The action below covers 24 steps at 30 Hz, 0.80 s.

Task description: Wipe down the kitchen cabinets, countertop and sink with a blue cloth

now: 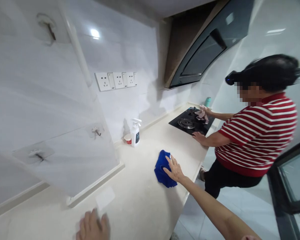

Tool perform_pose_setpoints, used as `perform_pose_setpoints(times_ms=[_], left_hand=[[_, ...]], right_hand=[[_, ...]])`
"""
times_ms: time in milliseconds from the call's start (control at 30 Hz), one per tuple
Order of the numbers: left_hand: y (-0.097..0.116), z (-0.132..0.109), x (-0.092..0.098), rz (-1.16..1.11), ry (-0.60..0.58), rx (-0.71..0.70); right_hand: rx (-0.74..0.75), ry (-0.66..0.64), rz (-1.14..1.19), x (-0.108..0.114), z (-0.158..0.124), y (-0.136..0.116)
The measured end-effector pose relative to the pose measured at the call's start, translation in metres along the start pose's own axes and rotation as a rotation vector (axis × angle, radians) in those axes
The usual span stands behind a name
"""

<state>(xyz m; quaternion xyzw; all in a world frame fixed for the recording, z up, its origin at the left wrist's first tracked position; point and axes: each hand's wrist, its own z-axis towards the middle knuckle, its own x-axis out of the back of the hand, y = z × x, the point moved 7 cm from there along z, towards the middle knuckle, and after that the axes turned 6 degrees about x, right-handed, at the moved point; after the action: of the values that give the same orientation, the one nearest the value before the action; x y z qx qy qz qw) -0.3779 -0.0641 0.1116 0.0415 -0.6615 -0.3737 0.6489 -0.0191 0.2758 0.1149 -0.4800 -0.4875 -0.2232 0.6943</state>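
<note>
A blue cloth (163,171) lies rumpled on the pale countertop (140,206). My right hand (175,170) rests on the right part of this cloth, fingers spread and thumb apart, pressing from above rather than wrapped round it. At the bottom edge of the view, my left hand (93,226) is partly cut off; its fingers are stretched out on or just over the counter, with nothing seen in them. Just beyond its fingertips is a pale rectangular patch or sheet (105,197).
Against the wall stand a white spray bottle (135,133) and a small red-and-white tub (128,139). To the right, a person in a striped shirt (260,133) holds a pinkish cloth (202,114) over a black gas hob (186,124). A range hood (202,56) juts out overhead.
</note>
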Motion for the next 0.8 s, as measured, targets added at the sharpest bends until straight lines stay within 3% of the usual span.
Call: perform_pose_setpoints(times_ms=[133, 233, 600, 700, 800], left_hand=[[0.006, 0.017, -0.004, 0.111, 0.157, 0.025], [0.01, 0.01, -0.001, 0.212, 0.285, -0.02], [0.02, 0.006, -0.002, 0.306, 0.233, -0.053], [0.019, 0.006, -0.004, 0.3, 0.245, -0.059], [0.017, 0.007, -0.005, 0.303, 0.252, -0.061]], right_hand=[[0.011, -0.129, -0.117, -0.041, 0.004, -0.025], [0.052, -0.06, -0.197, -0.057, -0.006, -0.027], [0.082, -0.011, -0.178, -0.045, -0.005, -0.022], [0.091, 0.004, -0.165, -0.042, 0.015, -0.021], [0.038, -0.011, -0.155, -0.039, 0.053, -0.024]])
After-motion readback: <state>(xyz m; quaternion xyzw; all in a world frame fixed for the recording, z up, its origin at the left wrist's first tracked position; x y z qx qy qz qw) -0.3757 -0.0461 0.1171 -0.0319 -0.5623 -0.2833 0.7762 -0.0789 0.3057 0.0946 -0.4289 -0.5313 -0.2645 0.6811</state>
